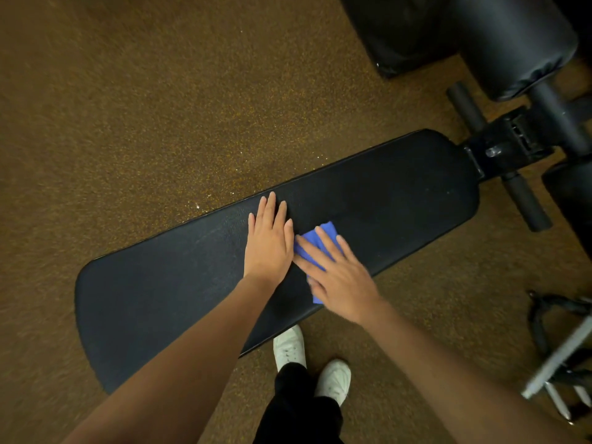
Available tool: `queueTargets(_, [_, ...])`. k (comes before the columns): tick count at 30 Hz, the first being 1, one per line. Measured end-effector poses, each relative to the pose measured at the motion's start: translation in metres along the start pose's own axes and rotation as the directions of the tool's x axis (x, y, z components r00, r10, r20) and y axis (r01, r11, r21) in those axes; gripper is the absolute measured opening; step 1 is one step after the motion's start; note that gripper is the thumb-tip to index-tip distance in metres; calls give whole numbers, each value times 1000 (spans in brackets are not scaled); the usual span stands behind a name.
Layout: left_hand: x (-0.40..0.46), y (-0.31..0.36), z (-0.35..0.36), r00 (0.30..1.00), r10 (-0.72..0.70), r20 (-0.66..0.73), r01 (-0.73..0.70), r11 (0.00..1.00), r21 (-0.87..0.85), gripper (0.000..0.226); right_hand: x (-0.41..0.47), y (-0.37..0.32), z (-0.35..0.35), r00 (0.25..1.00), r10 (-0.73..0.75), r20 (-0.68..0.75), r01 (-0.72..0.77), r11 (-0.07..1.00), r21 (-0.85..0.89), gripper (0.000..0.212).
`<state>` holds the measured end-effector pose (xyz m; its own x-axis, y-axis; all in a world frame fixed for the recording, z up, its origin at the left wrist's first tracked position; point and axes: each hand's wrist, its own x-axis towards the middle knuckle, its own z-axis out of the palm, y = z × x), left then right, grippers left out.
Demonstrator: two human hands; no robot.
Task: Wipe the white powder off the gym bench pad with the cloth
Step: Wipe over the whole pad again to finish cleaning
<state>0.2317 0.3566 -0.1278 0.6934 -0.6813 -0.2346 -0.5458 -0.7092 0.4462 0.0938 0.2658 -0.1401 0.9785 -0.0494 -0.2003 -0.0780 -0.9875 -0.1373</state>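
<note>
White shoes [290, 347] on brown floor [128, 107] at btm. R hand [339, 277] flat, fingers straight, pressing blue cloth [312, 243] on black bench pad [166, 283] mid. L hand [269, 238] flat on pad, fingers released, just beside cloth. White powder specks [197, 205] on floor past far edge.

The scene is dim and warm-toned, with a yellow-brown cast over the floor [128, 123]. The light seems to come from overhead, though no lamp shows. The black bench [400, 193] carries a faint sheen on its near left part and little detail in its dark far end. The right hand [339, 277] is smeared by motion blur. Lines bend near the corners from the wide lens, and the metal frame [557, 360] at lower right is blurred.
</note>
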Motion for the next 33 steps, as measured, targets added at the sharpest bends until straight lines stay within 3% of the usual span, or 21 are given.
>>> queueTargets(2, [0, 1, 2, 1000, -14, -2, 14, 1000, 23, 51, 1, 30, -3, 999, 52, 10, -52, 999, -11, 63])
queueTargets(5, [0, 2, 6, 1000, -31, -5, 31, 999, 38, 47, 2, 53, -7, 949, 315, -26, -311, 946, 93, 60])
queueTargets(9, [1, 1, 7, 999, -29, -19, 30, 999, 40, 46, 4, 16, -2, 866, 496, -59, -482, 861, 163, 60])
queueTargets(11, [2, 2, 7, 999, -30, -27, 31, 999, 29, 47, 4, -1, 3, 917, 394, -57, -385, 914, 126, 63])
queueTargets(14, [1, 4, 9, 1000, -21, -21, 21, 999, 26, 48, 4, 16, 4, 991, 125, -39, -123, 991, 43, 59])
queueTargets(16, [0, 7, 9, 1000, 0, -5, 0, 999, 42, 52, 6, 43, 0, 996, 84, -35, -84, 996, 0, 58])
queueTargets(18, [0, 12, 9, 1000, 15, 22, -16, 998, 61, 49, 3, 69, -6, 967, 252, -33, -250, 967, 42, 59])
queueTargets(20, [2, 16, 10, 1000, 13, 26, -15, 997, 72, 48, -6, 84, -8, 893, 450, -27, -444, 889, 115, 61])
queueTargets(24, [7, 19, 13, 1000, -3, 19, 2, 997, 81, 48, -11, 67, -9, 746, 665, -7, -654, 736, 176, 61])
queueTargets(26, [9, 20, 14, 1000, -5, 19, 4, 997, 73, 47, 0, 51, -10, 787, 617, 17, -611, 775, 163, 61])
queueTargets(28, [11, 22, 14, 1000, 6, 19, -7, 997, 75, 47, 12, 40, -9, 914, 405, 3, -403, 909, 107, 62])
queueTargets(30, [12, 25, 13, 999, 40, 26, -41, 997, 69, 47, 17, 49, -8, 971, 237, 8, -237, 970, 56, 60])
queueTargets(32, [15, 29, 12, 997, 76, 34, -77, 996, 46, 46, 16, 69, -9, 970, 244, 14, -245, 969, 39, 59])
queueTargets(33, [18, 31, 11, 995, 88, 39, -89, 995, 32, 46, 14, 77, -11, 948, 317, 13, -317, 947, 60, 59])
